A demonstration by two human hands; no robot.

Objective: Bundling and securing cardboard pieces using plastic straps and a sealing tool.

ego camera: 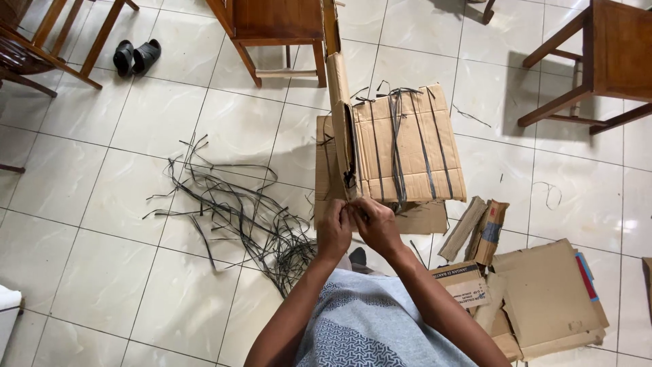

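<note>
Item, centre of the frame: a stack of flattened cardboard sheets (407, 146), bound by several black plastic straps (397, 146) run lengthwise over its top face, is laid on a further cardboard sheet (421, 219) on the white tiled floor (102, 272). One tall cardboard flap (337, 88) is stood on edge against the stack's left side. At the lower near edge of the stack, the left hand (335, 231) and the right hand (377, 228) are brought together, fingertips touching; each grip is pressed together, apparently pinching a strap end where the straps come over the edge, though the strap between the fingers is too small to be made out. The hands are held close so that the thin strap can be worked from both sides, as judged from their placing. Left of centre: a loose tangle of black strapping (251, 217), spread over the tiles within reach of the left hand. Lower right: a pile of flattened cartons (543, 299), with two rolled cardboard pieces (475, 231) laid just above it. Upper left: a pair of black sandals (136, 56) beside wooden chair legs (81, 41). Upper centre and upper right: wooden furniture (278, 20), another wooden piece (611, 54). Bottom centre: the person's grey patterned shirt (367, 326).
</note>
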